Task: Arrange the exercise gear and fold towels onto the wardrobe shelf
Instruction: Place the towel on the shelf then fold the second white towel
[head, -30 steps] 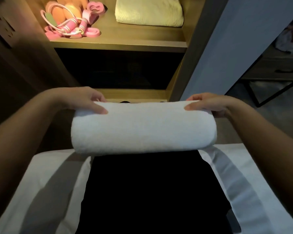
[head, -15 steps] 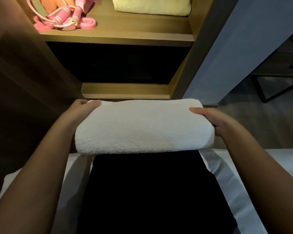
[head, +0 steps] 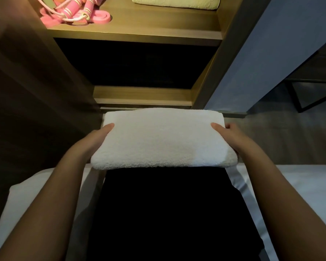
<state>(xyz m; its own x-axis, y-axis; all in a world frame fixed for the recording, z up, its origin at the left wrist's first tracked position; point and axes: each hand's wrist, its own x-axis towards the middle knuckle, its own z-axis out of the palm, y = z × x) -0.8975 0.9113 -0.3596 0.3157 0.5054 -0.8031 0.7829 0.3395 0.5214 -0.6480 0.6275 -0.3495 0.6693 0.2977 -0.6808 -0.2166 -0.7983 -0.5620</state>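
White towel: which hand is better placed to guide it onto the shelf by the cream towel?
Probably right: the right hand holds the white towel on the cream towel side; the left hand holds it on the pink jump rope side.

This is a bedroom: a white-sheeted bed (head: 299,194) stands just before an open wooden wardrobe (head: 226,53) whose lit shelf (head: 149,29) carries a folded towel (head: 177,1) and a pink skipping rope (head: 70,13), with grey floor (head: 280,136) alongside.
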